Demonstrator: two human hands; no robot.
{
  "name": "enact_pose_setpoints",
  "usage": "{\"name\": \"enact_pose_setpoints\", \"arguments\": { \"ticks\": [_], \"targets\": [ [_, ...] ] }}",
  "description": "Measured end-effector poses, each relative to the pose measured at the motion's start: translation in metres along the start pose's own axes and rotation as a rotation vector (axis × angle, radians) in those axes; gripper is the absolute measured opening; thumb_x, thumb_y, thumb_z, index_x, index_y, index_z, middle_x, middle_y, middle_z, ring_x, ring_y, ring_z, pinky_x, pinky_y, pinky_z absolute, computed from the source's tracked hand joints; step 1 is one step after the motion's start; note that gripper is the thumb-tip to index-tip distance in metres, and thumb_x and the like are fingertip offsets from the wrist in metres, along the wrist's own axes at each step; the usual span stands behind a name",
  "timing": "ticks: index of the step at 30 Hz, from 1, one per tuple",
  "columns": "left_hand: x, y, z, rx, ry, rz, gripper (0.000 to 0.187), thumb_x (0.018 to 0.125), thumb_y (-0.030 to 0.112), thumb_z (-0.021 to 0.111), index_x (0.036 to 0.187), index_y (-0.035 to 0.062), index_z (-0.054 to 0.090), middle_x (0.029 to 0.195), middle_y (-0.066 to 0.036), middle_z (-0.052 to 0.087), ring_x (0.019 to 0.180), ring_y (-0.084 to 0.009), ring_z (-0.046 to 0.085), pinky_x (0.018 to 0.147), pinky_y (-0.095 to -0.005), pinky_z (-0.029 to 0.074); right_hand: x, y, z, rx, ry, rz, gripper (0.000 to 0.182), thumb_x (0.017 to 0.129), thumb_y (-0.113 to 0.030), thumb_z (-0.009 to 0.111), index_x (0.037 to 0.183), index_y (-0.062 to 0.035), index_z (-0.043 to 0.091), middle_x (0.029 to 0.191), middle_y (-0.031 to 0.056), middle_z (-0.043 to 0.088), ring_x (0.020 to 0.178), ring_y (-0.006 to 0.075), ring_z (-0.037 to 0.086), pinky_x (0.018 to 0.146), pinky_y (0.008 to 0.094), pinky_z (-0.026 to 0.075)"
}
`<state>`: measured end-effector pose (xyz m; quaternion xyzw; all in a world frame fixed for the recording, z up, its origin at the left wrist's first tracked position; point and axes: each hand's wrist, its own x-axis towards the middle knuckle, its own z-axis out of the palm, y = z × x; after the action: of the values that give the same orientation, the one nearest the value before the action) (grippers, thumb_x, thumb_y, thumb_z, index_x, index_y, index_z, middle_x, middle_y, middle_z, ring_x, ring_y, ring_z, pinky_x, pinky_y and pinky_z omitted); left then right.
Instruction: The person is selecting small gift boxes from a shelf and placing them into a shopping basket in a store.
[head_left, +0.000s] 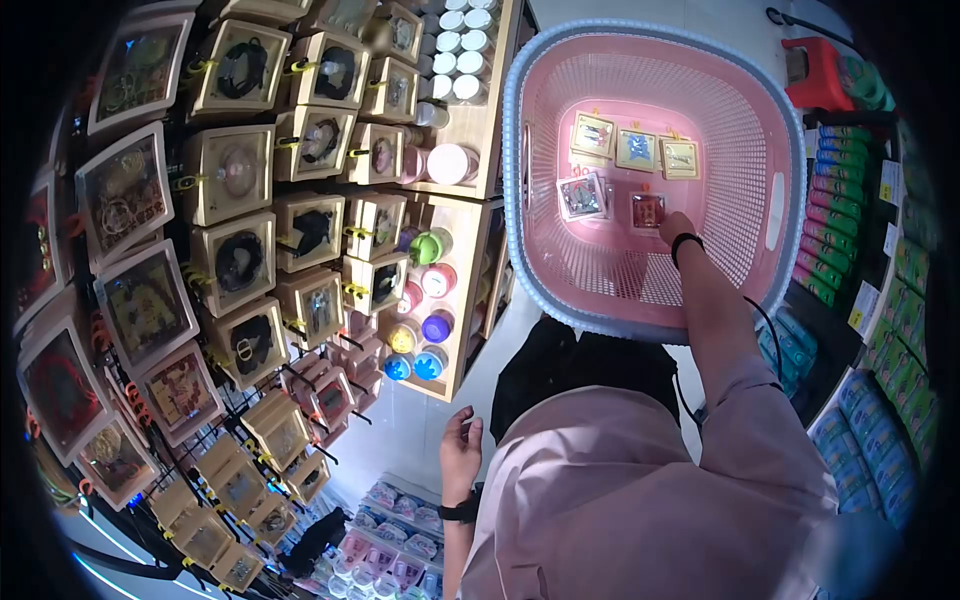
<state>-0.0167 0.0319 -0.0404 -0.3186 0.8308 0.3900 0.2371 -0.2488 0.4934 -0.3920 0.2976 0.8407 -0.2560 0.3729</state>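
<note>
My right hand (677, 230) reaches down into a large pink laundry basket (560, 90) with a pale blue rim. Its fingers are closed at the edge of a small clear-fronted pack with a dark red content (648, 211), near the basket floor. Left of this lies a pale pack with dark jewellery (581, 197). Farther back, a row holds a cream-framed pack (593, 136), a pack with a blue content (637, 150) and another cream pack (679, 158). My left hand (461, 445) hangs empty beside my body, fingers loosely bent and thumb apart.
On the left, a rack of hanging framed accessory boxes (236, 170) comes close. Beside it, a wooden shelf (470, 340) carries colourful lidded jars (437, 326). Green and pink packs (835, 190) fill the right shelves, near a red container (815, 72).
</note>
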Motion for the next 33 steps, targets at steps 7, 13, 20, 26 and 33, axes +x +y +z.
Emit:
{"name": "enact_pose_setpoints", "arguments": {
  "ticks": [7,13,20,26,33],
  "targets": [
    [0.018,0.011,-0.008,0.044,-0.028,0.061,0.034,0.099,0.016,0.065,0.126,-0.0043,0.061,0.119,-0.019,0.068,0.101,-0.0249,0.070,0.087,-0.0345,0.055,0.018,0.010,-0.011,-0.112,0.069,-0.113,0.031,0.090,-0.028,0.063,0.102,-0.0021,0.075,0.105,0.0235,0.072,0.104,0.0383,0.069,0.091,0.0456,0.054],
    [0.050,0.031,-0.032,0.021,0.158,0.199,0.038,0.098,0.019,0.066,0.128,-0.0031,0.061,0.111,-0.020,0.071,0.093,-0.0270,0.073,0.079,-0.0349,0.056,-0.009,-0.034,-0.069,0.393,0.022,-0.260,0.024,0.087,-0.020,0.061,0.079,0.0025,0.067,0.061,0.0087,0.060,0.046,0.0178,0.055,0.042,0.0349,0.042],
    [0.114,0.056,-0.073,0.116,0.712,0.505,0.040,0.093,0.010,0.064,0.129,-0.0064,0.055,0.119,-0.027,0.060,0.104,-0.0379,0.065,0.086,-0.0425,0.053,-0.117,-0.089,-0.137,0.623,-0.058,-0.409,0.023,0.101,-0.033,0.058,0.101,-0.0107,0.064,0.087,-0.0019,0.066,0.076,0.0089,0.061,0.067,0.0265,0.047],
    [0.139,0.071,-0.081,0.135,0.933,0.343,0.046,0.092,0.016,0.066,0.130,-0.0066,0.053,0.124,-0.027,0.059,0.113,-0.0434,0.060,0.096,-0.0470,0.049,-0.219,-0.095,-0.145,0.791,-0.077,-0.512,0.027,0.102,-0.034,0.061,0.105,-0.0089,0.066,0.096,-0.0012,0.068,0.082,0.0076,0.062,0.072,0.0245,0.048],
    [0.173,0.059,-0.088,-0.032,0.909,0.333,0.040,0.097,0.024,0.060,0.124,-0.0050,0.054,0.113,-0.031,0.060,0.101,-0.0496,0.060,0.085,-0.0545,0.049,-0.252,-0.071,-0.135,0.784,-0.077,-0.494,0.027,0.102,-0.033,0.061,0.107,-0.0074,0.067,0.097,0.0001,0.067,0.082,0.0078,0.062,0.071,0.0242,0.049]
  ]
}}
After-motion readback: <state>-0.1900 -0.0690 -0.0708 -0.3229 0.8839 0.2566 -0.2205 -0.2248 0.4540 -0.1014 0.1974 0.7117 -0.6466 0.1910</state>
